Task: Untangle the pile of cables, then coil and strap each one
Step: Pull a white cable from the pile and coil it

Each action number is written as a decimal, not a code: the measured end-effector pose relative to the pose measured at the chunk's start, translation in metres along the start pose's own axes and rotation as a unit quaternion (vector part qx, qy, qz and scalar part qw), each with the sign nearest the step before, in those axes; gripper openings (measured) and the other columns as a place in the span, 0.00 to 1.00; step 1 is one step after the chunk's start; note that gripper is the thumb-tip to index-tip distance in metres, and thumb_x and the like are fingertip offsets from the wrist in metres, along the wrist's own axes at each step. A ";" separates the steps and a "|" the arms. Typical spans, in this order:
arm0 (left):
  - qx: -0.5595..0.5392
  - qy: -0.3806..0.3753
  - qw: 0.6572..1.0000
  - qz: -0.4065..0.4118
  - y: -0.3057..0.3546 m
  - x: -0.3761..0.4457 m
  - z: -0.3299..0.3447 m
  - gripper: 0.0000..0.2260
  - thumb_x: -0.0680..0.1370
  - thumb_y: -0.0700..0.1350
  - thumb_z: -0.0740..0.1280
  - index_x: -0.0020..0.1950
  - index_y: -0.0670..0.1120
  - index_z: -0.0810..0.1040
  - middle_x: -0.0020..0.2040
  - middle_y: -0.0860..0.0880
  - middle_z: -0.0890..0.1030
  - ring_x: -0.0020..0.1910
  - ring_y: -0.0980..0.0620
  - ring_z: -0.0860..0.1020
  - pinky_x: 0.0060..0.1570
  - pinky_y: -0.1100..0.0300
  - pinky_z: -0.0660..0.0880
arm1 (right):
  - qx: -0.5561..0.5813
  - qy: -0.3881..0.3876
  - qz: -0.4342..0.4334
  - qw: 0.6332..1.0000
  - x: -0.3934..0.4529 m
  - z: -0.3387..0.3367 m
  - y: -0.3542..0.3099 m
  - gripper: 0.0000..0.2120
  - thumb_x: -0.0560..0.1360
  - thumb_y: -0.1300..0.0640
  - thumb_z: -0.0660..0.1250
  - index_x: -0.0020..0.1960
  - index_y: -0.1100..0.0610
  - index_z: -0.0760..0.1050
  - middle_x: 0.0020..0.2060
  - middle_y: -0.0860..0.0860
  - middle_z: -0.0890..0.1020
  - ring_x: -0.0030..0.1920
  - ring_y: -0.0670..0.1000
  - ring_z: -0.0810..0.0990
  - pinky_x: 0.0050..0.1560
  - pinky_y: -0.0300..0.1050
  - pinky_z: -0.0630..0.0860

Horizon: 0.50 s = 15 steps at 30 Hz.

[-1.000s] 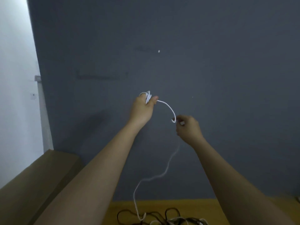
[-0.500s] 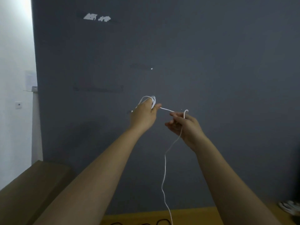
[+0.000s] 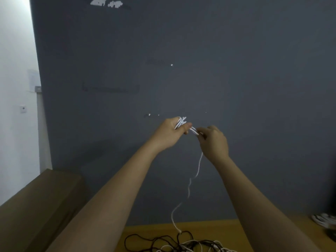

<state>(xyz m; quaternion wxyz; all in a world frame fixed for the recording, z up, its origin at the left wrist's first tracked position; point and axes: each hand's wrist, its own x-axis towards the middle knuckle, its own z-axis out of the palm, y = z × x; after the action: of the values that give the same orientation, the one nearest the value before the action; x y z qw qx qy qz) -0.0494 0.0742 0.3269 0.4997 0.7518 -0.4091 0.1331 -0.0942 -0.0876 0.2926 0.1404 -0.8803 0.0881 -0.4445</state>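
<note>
Both arms are raised in front of a dark grey wall. My left hand (image 3: 170,132) grips several loops of a thin white cable (image 3: 181,121), with the thumb pressed over them. Just to its right, my right hand (image 3: 212,140) pinches the same cable close to the loops. From there the cable's loose tail (image 3: 197,171) hangs down to a tangled pile of black and white cables (image 3: 181,242) on the yellow wooden table (image 3: 209,230) at the bottom edge.
A brown cardboard box (image 3: 36,200) stands at the lower left, beside my left forearm. A bundle of white cable (image 3: 323,219) lies at the table's far right. The grey wall (image 3: 236,70) is close behind my hands.
My right hand has moved left and up, close to the left hand, bringing another length of white cable to the loops. The view has tilted down, so the cable pile shows again.
</note>
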 end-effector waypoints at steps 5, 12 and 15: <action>-0.039 0.048 0.998 -0.014 -0.006 -0.007 0.002 0.13 0.80 0.47 0.64 0.36 0.47 0.75 0.23 0.62 0.74 0.24 0.65 0.71 0.28 0.72 0.64 | 0.415 -0.181 0.034 0.891 -0.026 0.013 -0.013 0.21 0.72 0.73 0.62 0.56 0.52 0.77 0.53 0.47 0.82 0.54 0.44 0.80 0.51 0.36 0.76; -0.010 0.046 0.996 -0.082 -0.032 -0.023 0.005 0.14 0.80 0.50 0.62 0.35 0.50 0.74 0.32 0.56 0.75 0.30 0.62 0.72 0.30 0.72 0.66 | 0.446 -0.193 0.150 0.861 -0.056 0.040 -0.014 0.16 0.80 0.50 0.60 0.38 0.54 0.79 0.33 0.45 0.82 0.36 0.39 0.76 0.44 0.37 0.72; 0.011 0.050 0.994 -0.098 -0.043 -0.031 0.004 0.14 0.80 0.50 0.62 0.35 0.50 0.74 0.34 0.53 0.75 0.34 0.55 0.72 0.31 0.71 0.65 | 0.477 -0.214 0.172 0.835 -0.059 0.042 -0.011 0.15 0.81 0.54 0.60 0.38 0.56 0.78 0.32 0.47 0.82 0.40 0.46 0.78 0.51 0.39 0.75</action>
<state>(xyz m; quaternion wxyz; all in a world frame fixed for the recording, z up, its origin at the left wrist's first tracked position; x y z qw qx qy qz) -0.0371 0.0928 0.2787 0.5217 0.7861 -0.3068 0.1255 -0.0943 -0.0540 0.2275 0.6326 -0.7479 -0.0174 -0.2006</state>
